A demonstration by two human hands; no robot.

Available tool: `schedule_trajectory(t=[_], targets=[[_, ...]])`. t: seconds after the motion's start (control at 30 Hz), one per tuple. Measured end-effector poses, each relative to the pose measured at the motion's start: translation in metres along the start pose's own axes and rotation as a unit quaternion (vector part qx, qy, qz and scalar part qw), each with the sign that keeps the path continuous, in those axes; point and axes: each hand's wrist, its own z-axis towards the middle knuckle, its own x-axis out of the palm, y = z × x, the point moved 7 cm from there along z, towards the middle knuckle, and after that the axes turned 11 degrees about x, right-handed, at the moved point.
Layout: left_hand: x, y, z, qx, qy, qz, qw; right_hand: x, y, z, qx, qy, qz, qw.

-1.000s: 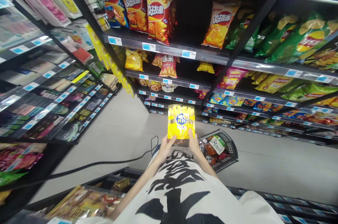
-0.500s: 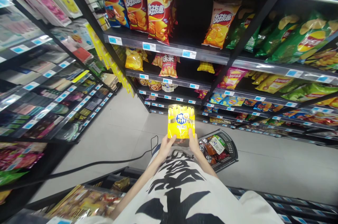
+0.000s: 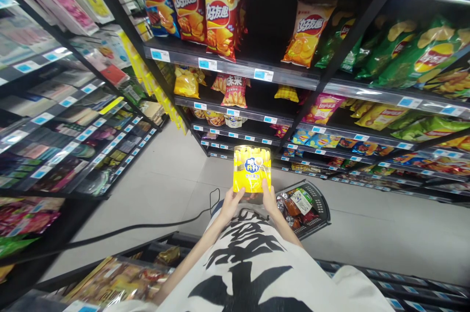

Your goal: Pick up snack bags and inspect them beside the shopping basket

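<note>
A bright yellow snack bag (image 3: 251,170) with a blue-and-white logo is held upright in front of my body, its printed face towards me. My left hand (image 3: 232,199) grips its lower left corner, thumb on the front. On the lower right corner, my right hand (image 3: 269,196) closes in the same way. The fingers of both hands are mostly hidden behind the bag. Beside my right forearm, a dark shopping basket (image 3: 323,206) holds several packaged goods, one with a white label.
Ahead stands a black shelf rack (image 3: 235,68) with chip bags (image 3: 222,18) and price tags. Another goods rack (image 3: 69,101) is on the left. A black cable (image 3: 139,226) crosses the grey floor (image 3: 172,155). Behind me, packaged food (image 3: 121,280) lies on a low display.
</note>
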Motion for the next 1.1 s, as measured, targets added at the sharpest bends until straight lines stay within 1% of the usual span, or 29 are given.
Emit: schedule_trajectory(t=[0.2, 0.53, 0.67, 0.93, 1.1], targets=[[0.0, -0.001, 0.0, 0.0, -0.003, 0.013, 1.0, -0.001, -0.002, 0.001, 0.003, -0.003, -0.001, 1.0], [0.003, -0.006, 0.0, 0.017, 0.015, 0.044, 0.999, -0.003, -0.007, 0.003, 0.0, -0.017, -0.022, 1.0], [0.001, -0.004, 0.001, 0.016, 0.004, 0.051, 0.999, -0.003, -0.008, 0.004, 0.005, -0.016, -0.022, 1.0], [-0.004, 0.001, 0.002, 0.017, -0.008, 0.046, 0.999, 0.0, -0.007, 0.004, -0.017, 0.001, -0.02, 1.0], [-0.007, 0.004, 0.003, 0.01, -0.016, 0.046, 0.999, 0.001, -0.008, 0.005, -0.014, 0.005, -0.022, 1.0]])
